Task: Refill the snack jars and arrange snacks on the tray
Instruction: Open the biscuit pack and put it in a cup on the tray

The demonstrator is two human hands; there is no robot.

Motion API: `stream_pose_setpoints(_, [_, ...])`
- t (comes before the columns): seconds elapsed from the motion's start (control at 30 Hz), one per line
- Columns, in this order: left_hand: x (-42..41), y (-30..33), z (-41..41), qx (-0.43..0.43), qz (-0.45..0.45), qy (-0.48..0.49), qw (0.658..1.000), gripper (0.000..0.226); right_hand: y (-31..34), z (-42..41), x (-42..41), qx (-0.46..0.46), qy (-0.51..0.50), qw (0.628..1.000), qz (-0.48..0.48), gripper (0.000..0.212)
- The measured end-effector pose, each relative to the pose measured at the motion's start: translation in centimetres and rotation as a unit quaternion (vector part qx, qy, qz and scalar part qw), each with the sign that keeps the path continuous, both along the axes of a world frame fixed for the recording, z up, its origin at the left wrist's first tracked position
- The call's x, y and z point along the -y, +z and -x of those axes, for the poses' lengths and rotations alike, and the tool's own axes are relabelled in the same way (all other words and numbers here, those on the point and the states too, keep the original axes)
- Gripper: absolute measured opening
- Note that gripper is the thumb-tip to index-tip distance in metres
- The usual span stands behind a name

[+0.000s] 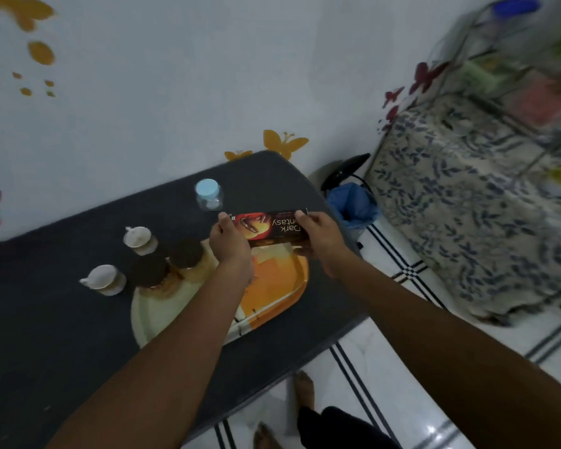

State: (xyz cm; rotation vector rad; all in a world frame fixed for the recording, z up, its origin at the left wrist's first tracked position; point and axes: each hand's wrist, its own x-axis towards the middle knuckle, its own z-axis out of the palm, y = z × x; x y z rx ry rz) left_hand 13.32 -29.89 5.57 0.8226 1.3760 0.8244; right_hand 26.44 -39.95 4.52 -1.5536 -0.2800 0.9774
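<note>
A single wide-angle view from the person's head, looking forward and steeply down over both outstretched forearms; the dark worktop fills the lower left, close below; the white wall rises behind it; the tiled floor shows at right; edges blur and bend.

Both forearms were bare to the frame's edge — no sleeves, watch or bands showed. The left hand and right hand wore no rings or gloves. Lower down, dark trousers showed — and bare feet.
</note>
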Motion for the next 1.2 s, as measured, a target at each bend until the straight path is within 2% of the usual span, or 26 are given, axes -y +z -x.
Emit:
stream_pose_setpoints(0.17, [5.2,-0.7,-4.0,0.028,0.023,-0.052,0.998,0.033,-0.5,-3.7,5.5,-0.007,-0.067,0.998,0.016,0.031])
stream_pose_setpoints(0.27, [6.9,0.1,-6.9,0.025,0.021,-0.097,0.995,0.022,-0.3,-6.6,7.6,-0.016,-0.106,0.994,-0.011,0.028])
stream_pose_setpoints(0.47, [10.7,0.6,-18.6,0.042,0.059,-0.228,0.971,0.037,-0.1,-17.1,13.2,-0.018,-0.141,0.989,-0.033,0.032])
stream_pose_setpoints(0.73, [16.2,-2.6,-34.7,0.049,0.188,-0.306,0.932,0.056,-1.4,-33.9,20.9,-0.018,-0.15,0.988,-0.017,0.029])
stream_pose_setpoints(0.93, [16.1,-3.2,-41.8,0.045,0.186,-0.29,0.938,0.047,-2.2,-42.2,20.3,-0.026,-0.103,0.994,0.006,0.038])
stream_pose_setpoints(1.1, [11.0,-4.4,-46.9,0.038,0.18,-0.258,0.948,0.036,-3.5,-47.4,15.6,-0.056,-0.075,0.996,0.014,0.041])
stream_pose_setpoints(1.2, [8.1,-6.0,-50.4,0.029,0.206,-0.229,0.951,0.038,-3.9,-51.0,12.4,-0.068,-0.038,0.996,0.039,0.042])
